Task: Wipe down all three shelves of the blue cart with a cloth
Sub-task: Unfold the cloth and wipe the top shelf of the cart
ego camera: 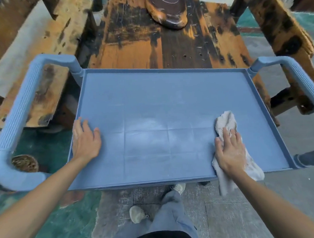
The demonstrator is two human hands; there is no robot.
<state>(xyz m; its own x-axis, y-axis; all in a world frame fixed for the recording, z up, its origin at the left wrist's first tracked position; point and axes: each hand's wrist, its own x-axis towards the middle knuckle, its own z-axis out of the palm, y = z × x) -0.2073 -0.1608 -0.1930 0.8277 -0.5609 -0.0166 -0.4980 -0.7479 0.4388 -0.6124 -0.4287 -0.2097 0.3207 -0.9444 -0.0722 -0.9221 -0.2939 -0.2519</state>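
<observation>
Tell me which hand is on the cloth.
The right hand, pressing the cloth flat; the left hand rests bare on the top shelf.

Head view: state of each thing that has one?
top shelf, whitish haze across its middle.
cloth, crumpled on the shelf's right side, one end hanging over the near edge.
left hand, flat, fingers straight, resting on the shelf's left edge.
right hand, flat, pressing the cloth.

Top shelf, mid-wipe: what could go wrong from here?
The cloth hangs over the near rim of the top shelf under the right hand; it may slip off. The left hand only rests flat at the left edge, so the cart could shift under a push. The pale haze mid-shelf might be missed.
</observation>
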